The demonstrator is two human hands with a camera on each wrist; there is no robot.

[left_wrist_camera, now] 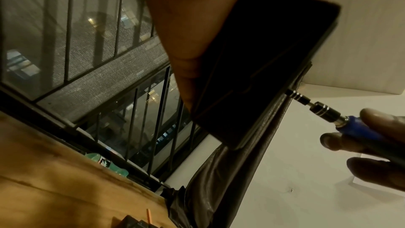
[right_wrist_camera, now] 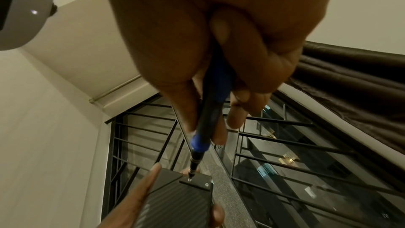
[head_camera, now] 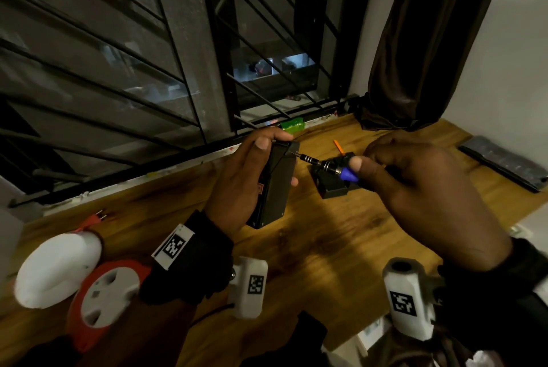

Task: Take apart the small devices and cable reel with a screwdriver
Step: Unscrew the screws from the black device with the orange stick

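My left hand (head_camera: pixel 255 170) grips a flat black rectangular device (head_camera: pixel 275 185) above the wooden table, thumb along its left edge and fingers round the right side. My right hand (head_camera: pixel 415 176) pinches a screwdriver with a blue handle (head_camera: pixel 348 174) and a black ringed shaft. Its tip sits in a screw at the device's top end (right_wrist_camera: pixel 189 178); a second screw (right_wrist_camera: pixel 206 184) shows beside it. The left wrist view shows the same device (left_wrist_camera: pixel 263 61) and screwdriver (left_wrist_camera: pixel 328 113). A red and white cable reel (head_camera: pixel 103 298) lies at the lower left of the table.
A small black box (head_camera: pixel 333 185) sits on the wooden table (head_camera: pixel 326 248) under the screwdriver, with an orange stick (head_camera: pixel 338 147) behind it. A green bottle (head_camera: pixel 292 124) lies by the barred window. A dark flat case (head_camera: pixel 504 162) lies at the right, near a brown curtain (head_camera: pixel 421 40).
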